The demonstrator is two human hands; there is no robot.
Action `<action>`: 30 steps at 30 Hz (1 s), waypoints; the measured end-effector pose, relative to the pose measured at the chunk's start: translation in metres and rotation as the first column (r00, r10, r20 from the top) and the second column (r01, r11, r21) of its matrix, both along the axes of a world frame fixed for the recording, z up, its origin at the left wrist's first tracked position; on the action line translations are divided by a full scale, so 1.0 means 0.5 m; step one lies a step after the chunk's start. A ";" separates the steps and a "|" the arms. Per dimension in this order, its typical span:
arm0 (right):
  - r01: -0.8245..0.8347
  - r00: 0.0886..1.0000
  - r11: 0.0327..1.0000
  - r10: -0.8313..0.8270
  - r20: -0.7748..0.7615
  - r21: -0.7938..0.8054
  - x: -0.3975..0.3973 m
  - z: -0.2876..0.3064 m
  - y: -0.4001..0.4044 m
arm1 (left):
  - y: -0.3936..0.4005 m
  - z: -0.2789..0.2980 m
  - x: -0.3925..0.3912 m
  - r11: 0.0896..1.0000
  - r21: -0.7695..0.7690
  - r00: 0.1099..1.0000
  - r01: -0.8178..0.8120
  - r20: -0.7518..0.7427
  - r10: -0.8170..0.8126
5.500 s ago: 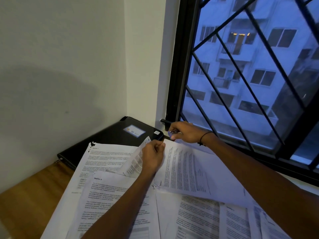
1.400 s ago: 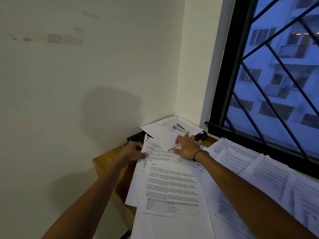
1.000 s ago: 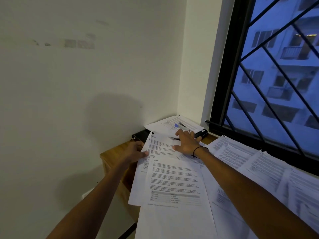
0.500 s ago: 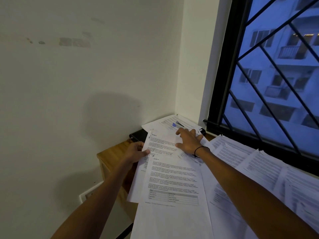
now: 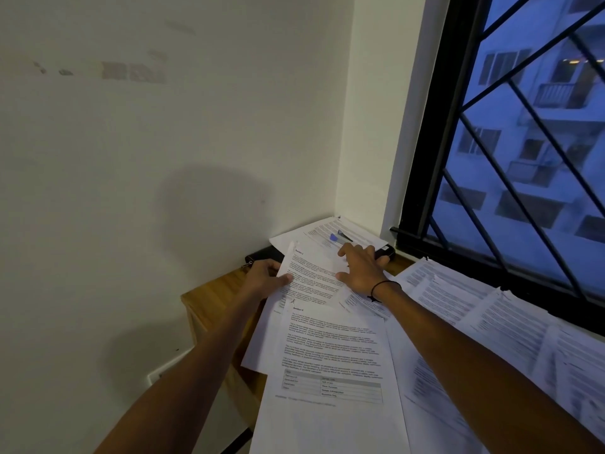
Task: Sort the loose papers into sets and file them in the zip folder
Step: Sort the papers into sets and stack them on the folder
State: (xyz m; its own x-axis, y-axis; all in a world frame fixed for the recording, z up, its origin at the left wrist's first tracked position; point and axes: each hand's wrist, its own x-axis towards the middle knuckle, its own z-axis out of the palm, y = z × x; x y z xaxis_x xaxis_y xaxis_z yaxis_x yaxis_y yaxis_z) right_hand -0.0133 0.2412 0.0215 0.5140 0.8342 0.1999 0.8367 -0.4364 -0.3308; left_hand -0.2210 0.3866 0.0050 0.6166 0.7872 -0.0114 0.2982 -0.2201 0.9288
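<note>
Fingers [image 5: 281, 279] of the left hand [image 5: 263, 279] pinch a printed sheet [image 5: 314, 273] by its edge; right hand [image 5: 361, 268] lies flat, fingers straight, on it. Behind the sheet, another page [image 5: 327, 232] with a blue clip [image 5: 334, 237] covers the black zip folder [image 5: 263, 254] on the worktop [image 5: 216, 290].

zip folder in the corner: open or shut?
Cannot tell. Only two dark corners of the folder show; papers cover the rest, hiding the zip.

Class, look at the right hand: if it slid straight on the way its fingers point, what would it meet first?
Probably the blue-tipped pen lying on the far sheet, just beyond the right hand; depth is uncertain.
</note>
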 end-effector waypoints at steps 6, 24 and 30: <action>-0.002 1.000 1.000 0.001 0.006 0.023 0.013 -0.003 -0.013 | -0.014 0.019 0.002 0.963 0.199 0.983 -0.182 -0.001 0.186; 0.137 0.990 0.987 -0.136 -0.024 0.089 0.143 0.023 -0.225 | -0.148 0.061 0.231 0.926 0.365 0.996 0.093 -0.027 -0.089; 0.184 0.983 0.981 -0.183 -0.022 0.056 0.159 0.011 -0.280 | -0.209 0.054 0.307 0.911 0.365 0.981 0.192 -0.043 -0.189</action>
